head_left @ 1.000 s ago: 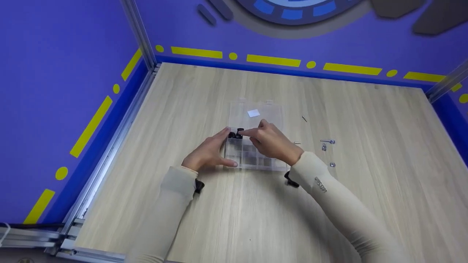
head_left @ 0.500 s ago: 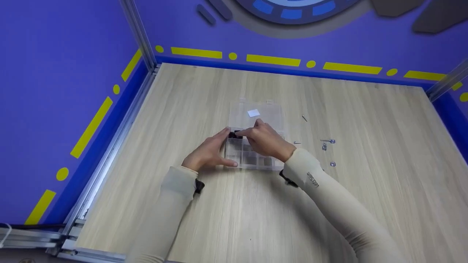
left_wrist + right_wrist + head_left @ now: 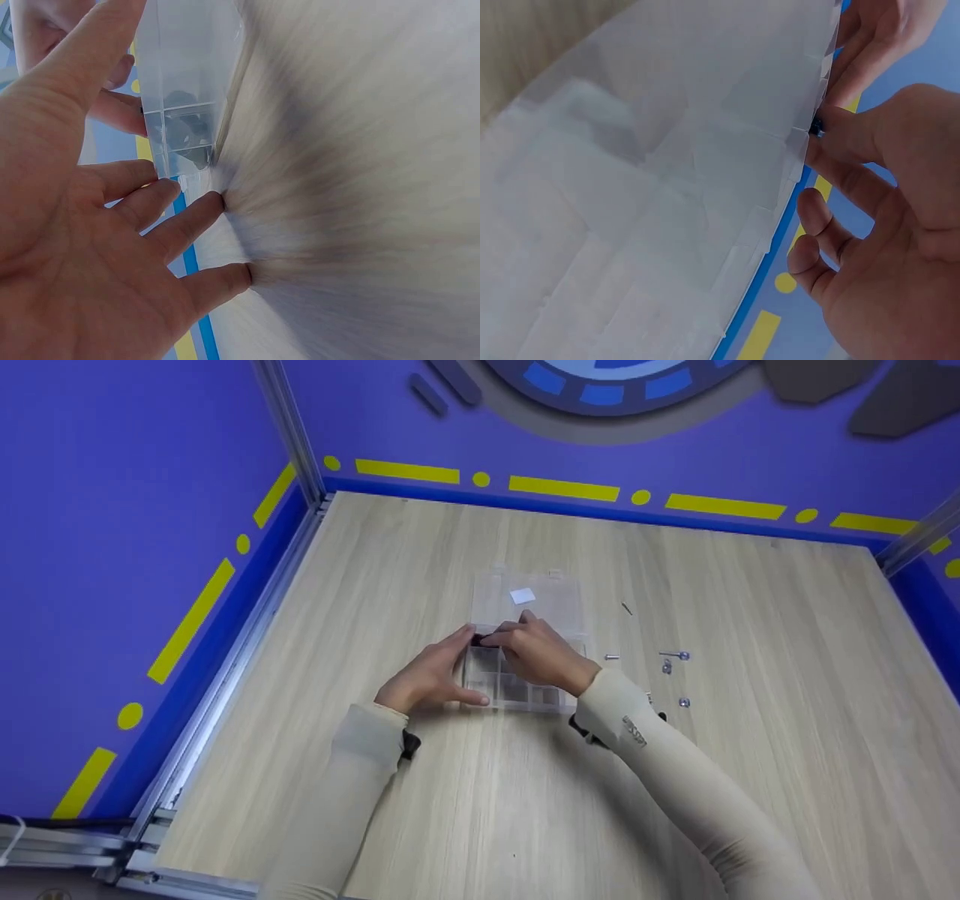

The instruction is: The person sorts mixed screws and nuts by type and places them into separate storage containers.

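A clear plastic compartment box (image 3: 481,661) lies on the table, its lid folded back flat. Small black parts (image 3: 477,640) show in its far-left compartment, partly hidden by fingers. My right hand (image 3: 541,654) reaches into that compartment from the right. In the right wrist view its thumb and index finger pinch a small black part (image 3: 817,126) at the box's rim. My left hand (image 3: 429,675) rests along the box's left side, fingers straight and spread, index fingertip at the far-left corner and thumb by the near-left corner. Its palm (image 3: 90,255) holds nothing.
A white paper piece (image 3: 523,596) lies on the clear lid (image 3: 559,600). Right of the box are a small screw (image 3: 612,657), a thin dark pin (image 3: 626,608) and several metal pieces, among them a long bolt (image 3: 675,655) and a nut (image 3: 684,703). Blue walls (image 3: 180,472) border the table.
My right hand has moved slightly left and down, from a pointing index finger on the black parts to fingers closed together in the compartment. The left hand stays in place.
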`<action>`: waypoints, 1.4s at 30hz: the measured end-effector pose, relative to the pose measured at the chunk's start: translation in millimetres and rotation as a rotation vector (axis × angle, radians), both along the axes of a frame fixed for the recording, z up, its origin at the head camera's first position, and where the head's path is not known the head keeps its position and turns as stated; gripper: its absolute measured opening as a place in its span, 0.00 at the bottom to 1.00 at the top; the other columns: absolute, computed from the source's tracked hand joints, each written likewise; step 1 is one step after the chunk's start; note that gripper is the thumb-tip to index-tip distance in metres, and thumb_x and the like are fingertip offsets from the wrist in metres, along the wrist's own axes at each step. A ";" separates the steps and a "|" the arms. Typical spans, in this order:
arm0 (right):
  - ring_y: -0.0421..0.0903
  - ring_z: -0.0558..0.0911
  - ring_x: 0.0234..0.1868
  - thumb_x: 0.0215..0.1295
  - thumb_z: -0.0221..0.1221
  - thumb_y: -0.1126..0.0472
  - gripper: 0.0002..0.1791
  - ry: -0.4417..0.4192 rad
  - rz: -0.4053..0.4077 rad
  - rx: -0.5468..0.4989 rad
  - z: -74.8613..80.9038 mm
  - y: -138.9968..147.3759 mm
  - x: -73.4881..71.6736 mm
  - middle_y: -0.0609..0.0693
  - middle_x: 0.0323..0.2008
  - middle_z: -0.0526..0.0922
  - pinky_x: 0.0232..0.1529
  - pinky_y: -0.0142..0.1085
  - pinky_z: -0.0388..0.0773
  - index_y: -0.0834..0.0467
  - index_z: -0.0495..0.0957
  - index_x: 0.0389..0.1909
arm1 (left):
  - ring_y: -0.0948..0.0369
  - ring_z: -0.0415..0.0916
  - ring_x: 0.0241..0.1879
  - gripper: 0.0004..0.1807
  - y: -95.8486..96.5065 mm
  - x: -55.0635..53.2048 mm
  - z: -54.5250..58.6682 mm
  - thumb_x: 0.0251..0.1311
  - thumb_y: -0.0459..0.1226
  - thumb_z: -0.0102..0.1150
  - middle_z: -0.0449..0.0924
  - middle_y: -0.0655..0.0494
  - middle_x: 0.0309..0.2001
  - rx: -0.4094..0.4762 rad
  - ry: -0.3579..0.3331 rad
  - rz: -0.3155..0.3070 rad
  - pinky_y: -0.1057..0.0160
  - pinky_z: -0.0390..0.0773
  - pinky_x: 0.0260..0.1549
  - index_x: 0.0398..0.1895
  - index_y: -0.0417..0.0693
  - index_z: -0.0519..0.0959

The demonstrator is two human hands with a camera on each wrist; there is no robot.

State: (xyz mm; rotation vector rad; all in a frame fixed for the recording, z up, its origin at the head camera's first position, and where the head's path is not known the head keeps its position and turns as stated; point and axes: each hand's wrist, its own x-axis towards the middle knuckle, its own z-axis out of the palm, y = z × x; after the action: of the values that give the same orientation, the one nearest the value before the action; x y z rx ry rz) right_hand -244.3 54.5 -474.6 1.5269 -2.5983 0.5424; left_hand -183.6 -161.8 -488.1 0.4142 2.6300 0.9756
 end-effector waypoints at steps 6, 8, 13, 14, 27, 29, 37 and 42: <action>0.57 0.81 0.39 0.67 0.60 0.73 0.15 0.010 -0.049 0.034 -0.3 -1.9 2.2 0.57 0.47 0.87 0.40 0.49 0.78 0.61 0.88 0.50 | 0.56 0.44 0.81 0.67 -0.5 0.4 -0.4 0.50 0.53 0.80 0.43 0.53 0.83 0.007 0.005 0.004 0.56 0.51 0.78 0.84 0.46 0.45; 0.58 0.80 0.39 0.66 0.62 0.72 0.13 0.013 -0.057 0.031 0.3 -1.8 2.8 0.57 0.47 0.87 0.40 0.49 0.79 0.61 0.89 0.49 | 0.56 0.44 0.81 0.67 0.0 0.2 -0.6 0.50 0.54 0.80 0.43 0.53 0.83 0.003 0.008 0.003 0.57 0.51 0.78 0.84 0.46 0.45; 0.57 0.82 0.41 0.66 0.65 0.70 0.09 0.025 -0.059 0.029 3.0 0.0 4.1 0.56 0.47 0.88 0.39 0.48 0.78 0.63 0.90 0.44 | 0.54 0.45 0.81 0.67 0.8 -0.1 -0.3 0.49 0.53 0.80 0.44 0.52 0.83 0.001 0.006 0.010 0.56 0.51 0.78 0.84 0.46 0.45; 0.57 0.82 0.41 0.66 0.65 0.70 0.08 0.026 -0.061 0.028 3.6 0.4 4.4 0.56 0.46 0.88 0.40 0.48 0.78 0.63 0.90 0.43 | 0.54 0.45 0.81 0.67 0.9 -0.3 -0.1 0.49 0.53 0.81 0.44 0.52 0.83 0.002 0.005 0.012 0.56 0.51 0.78 0.84 0.46 0.45; 0.56 0.84 0.42 0.68 0.64 0.67 0.07 0.030 -0.099 0.065 6.7 1.8 9.2 0.54 0.47 0.90 0.39 0.50 0.80 0.62 0.90 0.41 | 0.53 0.44 0.81 0.67 1.1 -0.6 -0.3 0.50 0.54 0.80 0.43 0.52 0.83 -0.008 -0.001 0.009 0.55 0.50 0.79 0.84 0.45 0.45; 0.56 0.84 0.42 0.68 0.64 0.67 0.07 0.031 -0.092 0.054 5.8 2.1 8.9 0.54 0.46 0.90 0.39 0.50 0.80 0.62 0.90 0.40 | 0.53 0.44 0.81 0.67 1.0 -0.7 -0.3 0.50 0.54 0.80 0.43 0.50 0.83 -0.008 0.007 0.003 0.55 0.51 0.79 0.84 0.44 0.45; 0.55 0.86 0.43 0.67 0.65 0.69 0.06 0.019 -0.058 0.018 3.9 3.2 8.5 0.55 0.46 0.89 0.42 0.50 0.80 0.63 0.90 0.40 | 0.53 0.45 0.81 0.67 0.1 -0.7 0.5 0.50 0.54 0.80 0.44 0.50 0.83 -0.008 0.022 -0.011 0.56 0.52 0.78 0.83 0.43 0.45; 0.57 0.84 0.53 0.68 0.63 0.69 0.13 -0.078 -0.063 0.061 6.6 7.6 9.8 0.58 0.54 0.86 0.56 0.52 0.81 0.65 0.86 0.51 | 0.52 0.45 0.80 0.67 -0.4 -1.1 -1.0 0.50 0.53 0.80 0.44 0.49 0.83 0.000 0.023 -0.013 0.55 0.52 0.78 0.83 0.43 0.45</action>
State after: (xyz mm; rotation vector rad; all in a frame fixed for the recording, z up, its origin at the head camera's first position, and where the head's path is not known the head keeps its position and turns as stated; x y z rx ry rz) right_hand -234.5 62.1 -468.1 1.4637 -2.7356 0.5324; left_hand -184.7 -162.1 -489.0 0.4449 2.6438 0.9729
